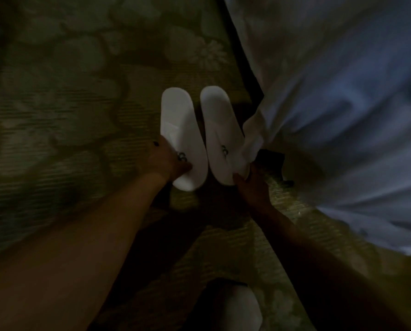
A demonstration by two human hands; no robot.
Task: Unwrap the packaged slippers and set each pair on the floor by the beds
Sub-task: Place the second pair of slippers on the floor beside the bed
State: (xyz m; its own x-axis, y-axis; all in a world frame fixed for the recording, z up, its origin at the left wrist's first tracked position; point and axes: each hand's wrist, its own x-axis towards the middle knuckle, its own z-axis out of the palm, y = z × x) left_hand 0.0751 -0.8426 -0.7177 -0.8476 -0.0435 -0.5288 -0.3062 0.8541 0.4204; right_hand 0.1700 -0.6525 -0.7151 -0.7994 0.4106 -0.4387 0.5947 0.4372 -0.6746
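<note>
Head view: a pair of white slippers being set on the carpet beside the bed.

The left hand [162, 158] pinches the near end of the left slipper [181, 137]; the right hand [253, 185] grips the near end of the right slipper [220, 134]. Both lie side by side on the patterned carpet [56, 103], just left of the bed's white sheet [331, 103]. This looks like the placing step; next, both hands should let go once the pair lies level.

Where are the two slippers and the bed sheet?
Left slipper [179, 130]: head view, on its white middle.
Right slipper [220, 130]: head view, on its white middle.
Bed sheet [343, 103]: head view, on the hanging white cloth at the right.
</note>
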